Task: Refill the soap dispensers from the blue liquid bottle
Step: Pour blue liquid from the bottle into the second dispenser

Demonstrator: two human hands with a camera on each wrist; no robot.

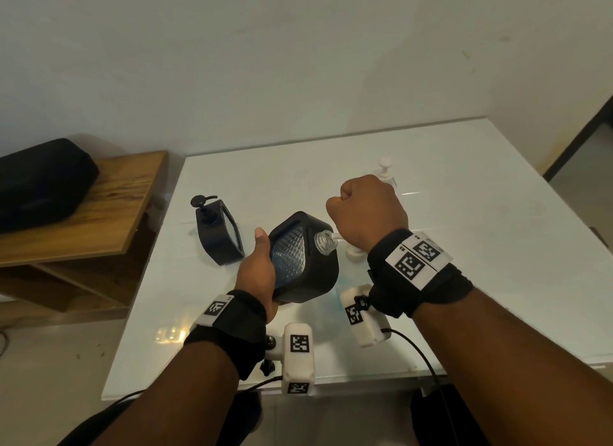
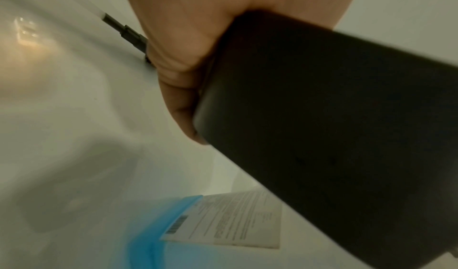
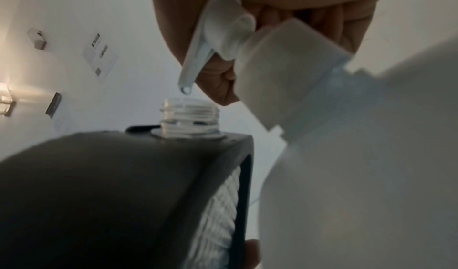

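Left hand gripping square black soap dispenser with ribbed clear window, tilted, lifted off white glossy worktop, clear threaded neck uncapped. Right hand fisted on white pump head of blue liquid bottle; nozzle tip just above neck. Second black pump dispenser standing left.
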